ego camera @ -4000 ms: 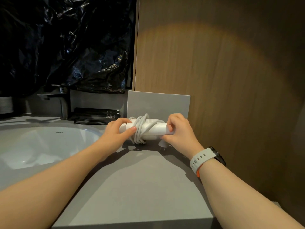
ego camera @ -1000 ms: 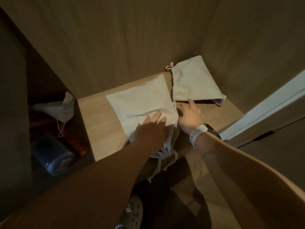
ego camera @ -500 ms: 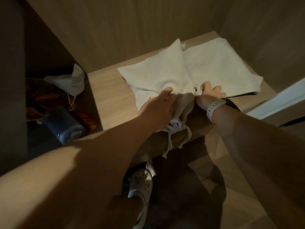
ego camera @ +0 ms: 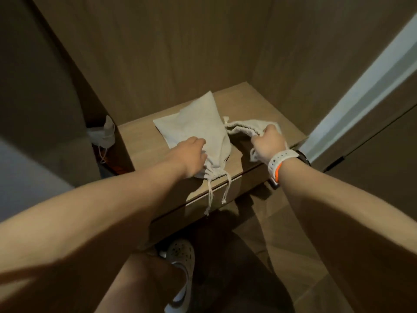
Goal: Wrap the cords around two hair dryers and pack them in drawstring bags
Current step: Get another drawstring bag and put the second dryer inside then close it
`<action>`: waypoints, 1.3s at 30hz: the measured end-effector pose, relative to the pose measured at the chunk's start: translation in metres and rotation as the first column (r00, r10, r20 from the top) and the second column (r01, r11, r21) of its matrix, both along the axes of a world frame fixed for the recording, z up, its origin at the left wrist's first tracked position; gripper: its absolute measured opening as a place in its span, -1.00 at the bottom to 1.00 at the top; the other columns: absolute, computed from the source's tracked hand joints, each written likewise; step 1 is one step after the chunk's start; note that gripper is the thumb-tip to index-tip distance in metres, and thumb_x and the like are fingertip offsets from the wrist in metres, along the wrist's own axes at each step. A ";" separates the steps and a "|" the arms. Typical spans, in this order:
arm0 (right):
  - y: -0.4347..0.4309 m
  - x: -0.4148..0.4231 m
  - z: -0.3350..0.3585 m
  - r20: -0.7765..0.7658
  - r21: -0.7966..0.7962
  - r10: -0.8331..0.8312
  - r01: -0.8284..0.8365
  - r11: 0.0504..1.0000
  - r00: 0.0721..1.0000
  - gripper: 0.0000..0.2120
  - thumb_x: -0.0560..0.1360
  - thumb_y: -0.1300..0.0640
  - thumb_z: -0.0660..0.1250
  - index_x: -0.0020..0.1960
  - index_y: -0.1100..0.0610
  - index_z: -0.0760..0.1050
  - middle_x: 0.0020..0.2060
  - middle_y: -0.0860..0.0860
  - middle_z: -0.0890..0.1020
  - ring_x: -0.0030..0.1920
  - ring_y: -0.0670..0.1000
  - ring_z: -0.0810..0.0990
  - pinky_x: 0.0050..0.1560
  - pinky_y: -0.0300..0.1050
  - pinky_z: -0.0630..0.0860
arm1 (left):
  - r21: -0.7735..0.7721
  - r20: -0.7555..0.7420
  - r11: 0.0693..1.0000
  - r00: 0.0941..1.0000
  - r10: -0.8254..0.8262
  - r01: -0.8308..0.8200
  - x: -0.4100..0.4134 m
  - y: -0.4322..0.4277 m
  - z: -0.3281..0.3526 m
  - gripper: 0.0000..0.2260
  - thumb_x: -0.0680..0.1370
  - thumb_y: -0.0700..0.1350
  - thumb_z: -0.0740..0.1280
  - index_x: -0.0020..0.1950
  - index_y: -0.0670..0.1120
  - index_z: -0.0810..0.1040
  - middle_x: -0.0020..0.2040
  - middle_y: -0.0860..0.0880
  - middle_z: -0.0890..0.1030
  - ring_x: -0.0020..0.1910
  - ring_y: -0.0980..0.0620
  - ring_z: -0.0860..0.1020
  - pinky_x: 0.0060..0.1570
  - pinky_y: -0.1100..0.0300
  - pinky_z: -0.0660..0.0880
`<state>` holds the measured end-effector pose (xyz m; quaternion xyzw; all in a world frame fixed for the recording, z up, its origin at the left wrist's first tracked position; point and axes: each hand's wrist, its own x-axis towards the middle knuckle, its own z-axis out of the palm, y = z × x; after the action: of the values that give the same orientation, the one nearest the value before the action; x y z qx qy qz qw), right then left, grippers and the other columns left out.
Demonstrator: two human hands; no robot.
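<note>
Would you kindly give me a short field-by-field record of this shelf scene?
surface: wooden shelf
flat bag: lies on shelf, cords hang over front edge
left hand: grips flat bag near its neck
bunched bag: held by its gathered mouth
right hand: grips bunched bag; watch on wrist
hair dryers: not in view

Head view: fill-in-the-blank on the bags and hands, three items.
1. The watch sits on the ____ wrist.
2. The left hand holds the flat bag, whose drawstrings hang over the shelf's ____ edge.
3. The right hand grips the bunched bag, so the bags in view number ____.
Missing words: right; front; two.
</note>
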<state>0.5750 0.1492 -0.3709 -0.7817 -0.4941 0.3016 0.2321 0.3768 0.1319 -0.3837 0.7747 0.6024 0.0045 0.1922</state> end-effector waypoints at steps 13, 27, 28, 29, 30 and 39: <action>-0.085 -0.036 0.183 -0.112 0.374 0.136 -0.085 0.924 0.984 -0.83 0.43 0.25 0.14 -0.03 0.09 0.41 -0.08 0.13 0.53 -0.02 0.21 0.55 0.01 0.16 0.55 | 0.322 0.203 0.946 0.979 -0.027 -0.041 -0.017 -0.063 0.182 -0.48 0.54 0.00 0.29 0.46 -0.08 0.24 0.43 -0.10 0.33 0.38 -0.12 0.34 0.32 0.00 0.34; -0.143 -0.097 0.346 -0.109 0.721 0.320 -0.147 0.678 0.941 -0.87 0.31 0.17 0.20 -0.31 0.02 0.50 -0.36 0.02 0.54 -0.10 0.20 0.57 0.00 0.16 0.56 | 0.542 0.344 0.830 0.936 -0.073 -0.134 -0.069 -0.126 0.345 -0.37 0.46 0.06 0.40 0.44 -0.11 0.27 0.38 -0.13 0.40 0.33 -0.07 0.38 0.20 0.18 0.32; -0.145 -0.102 0.355 -0.133 0.734 0.334 -0.134 0.666 0.933 -0.86 0.28 0.14 0.20 -0.32 -0.03 0.51 -0.35 0.02 0.55 -0.09 0.21 0.58 0.00 0.20 0.57 | 0.526 0.361 0.841 0.929 -0.084 -0.129 -0.075 -0.128 0.354 -0.39 0.46 0.06 0.41 0.42 -0.11 0.29 0.35 -0.12 0.43 0.29 -0.06 0.42 0.17 0.18 0.35; -0.147 -0.107 0.364 -0.152 0.745 0.352 -0.127 0.654 0.923 -0.85 0.26 0.11 0.19 -0.33 -0.08 0.52 -0.34 0.03 0.55 -0.08 0.23 0.59 -0.01 0.23 0.57 | 0.501 0.389 0.858 0.915 -0.106 -0.114 -0.081 -0.131 0.361 -0.40 0.45 0.05 0.43 0.40 -0.11 0.30 0.32 -0.10 0.46 0.25 -0.05 0.45 0.17 0.17 0.39; -0.149 -0.113 0.372 -0.163 0.758 0.371 -0.125 0.640 0.914 -0.84 0.25 0.10 0.19 -0.34 -0.11 0.51 -0.32 0.05 0.56 -0.06 0.24 0.60 -0.03 0.26 0.57 | 0.478 0.417 0.874 0.899 -0.133 -0.092 -0.088 -0.134 0.368 -0.40 0.43 0.02 0.45 0.39 -0.09 0.31 0.30 -0.08 0.47 0.23 -0.03 0.46 0.19 0.16 0.41; -0.140 -0.194 0.407 -0.143 0.867 0.549 -0.163 0.471 0.823 -0.82 0.43 0.21 0.22 -0.28 -0.02 0.46 -0.36 -0.03 0.50 -0.23 0.03 0.49 -0.17 0.02 0.48 | 0.751 0.370 0.613 0.925 -0.084 -0.245 -0.183 -0.144 0.411 -0.79 0.49 -0.27 0.25 0.08 -0.11 0.56 -0.09 -0.04 0.58 -0.04 -0.07 0.51 -0.17 0.20 0.30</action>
<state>0.3810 0.0095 0.0365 -0.3742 -0.6717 0.2307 0.5963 0.1939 -0.0125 0.0270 0.7357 0.5265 0.4221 -0.0573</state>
